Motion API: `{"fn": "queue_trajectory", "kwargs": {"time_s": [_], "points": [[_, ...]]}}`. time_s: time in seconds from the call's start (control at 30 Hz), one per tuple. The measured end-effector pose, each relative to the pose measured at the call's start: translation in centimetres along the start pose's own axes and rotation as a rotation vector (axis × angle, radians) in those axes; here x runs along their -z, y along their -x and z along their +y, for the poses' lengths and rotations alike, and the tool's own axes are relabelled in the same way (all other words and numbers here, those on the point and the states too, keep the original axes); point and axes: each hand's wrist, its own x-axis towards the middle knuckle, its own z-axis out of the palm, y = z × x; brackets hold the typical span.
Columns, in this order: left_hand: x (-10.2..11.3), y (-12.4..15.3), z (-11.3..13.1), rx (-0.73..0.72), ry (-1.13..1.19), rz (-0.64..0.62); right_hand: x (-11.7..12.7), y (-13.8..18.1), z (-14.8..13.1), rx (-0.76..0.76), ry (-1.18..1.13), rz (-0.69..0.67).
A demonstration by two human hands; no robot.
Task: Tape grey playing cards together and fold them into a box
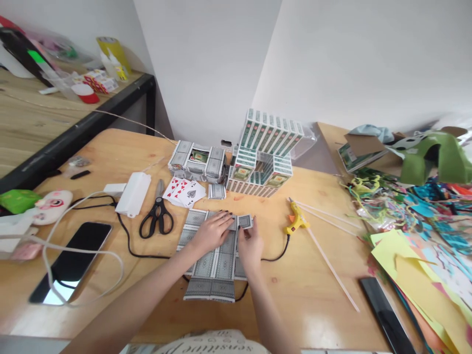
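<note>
In front of me lies a flat panel of joined playing cards (223,260), grey patterned backs up, with a folded strip at its near edge. My left hand (213,230) rests on its upper part, palm down with the fingers stretched out. At the upper right edge my right hand (251,246) pinches a playing card (244,221) between thumb and fingers. Behind the panel are loose playing cards (186,192), faces up, and a box covered in cards (197,162). A structure of green and white card boxes (271,135) stands to its right.
Black-handled scissors (157,219) lie left of the panel, near a white power block (133,194) and a phone (72,263). On the right are a yellow glue gun (296,222), its cord passing under the panel, thin glue sticks (334,268), and yellow paper scraps (416,280).
</note>
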Motion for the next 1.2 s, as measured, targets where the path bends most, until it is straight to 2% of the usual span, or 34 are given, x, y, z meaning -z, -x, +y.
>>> {"fn": "queue_trajectory", "kwargs": {"time_s": [0.13,0.37,0.57,0.83,0.97,1.1,1.2], "points": [[-0.2,0.1,-0.3,-0.013,-0.014,0.000,-1.0,1.2,-0.1,-0.007,-0.140,-0.008],[0.0,0.0,-0.2,-0.008,-0.013,-0.002,-1.3,0.8,0.7,0.029,-0.252,-0.084],[0.1,-0.2,-0.2,0.001,-0.009,0.000,-1.4,0.4,0.9,0.141,-0.179,-0.166],[-0.2,-0.2,-0.3,0.007,-0.001,0.012,-1.2,-0.6,1.3,0.265,0.075,-0.079],[-0.2,-0.1,-0.3,-0.001,-0.010,0.018,-0.8,-1.4,1.2,0.298,0.192,-0.084],[0.2,-0.4,0.0,-0.002,-0.027,0.017,-0.4,-2.0,1.6,0.291,0.232,-0.071],[0.7,-0.7,0.3,0.043,-0.037,-0.037,-0.7,-2.0,2.1,0.348,0.263,-0.017]]}}
